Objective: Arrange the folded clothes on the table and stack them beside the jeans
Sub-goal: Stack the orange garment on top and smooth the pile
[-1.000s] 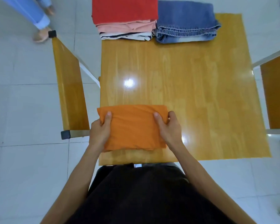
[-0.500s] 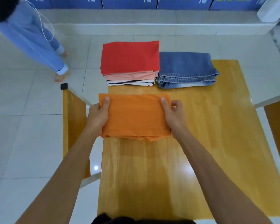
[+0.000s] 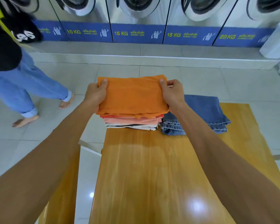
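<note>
A folded orange garment [image 3: 132, 96] lies on top of the stack of folded clothes [image 3: 132, 122] at the far edge of the wooden table [image 3: 152, 175]. My left hand [image 3: 94, 96] grips its left side and my right hand [image 3: 172, 93] grips its right side, thumbs on top. Below it show the edges of a red, a pink and a striped white garment. Folded blue jeans [image 3: 207, 113] lie directly to the right of the stack, partly hidden by my right forearm.
A person in blue trousers [image 3: 19, 88] stands barefoot on the tiled floor at the left. A wooden bench [image 3: 61, 191] runs along the table's left side. Washing machines [image 3: 136, 16] line the back wall on a raised step.
Both hands carried the orange garment from the table's near edge forward and set it onto the stack over the red garment. The view tilted up.
</note>
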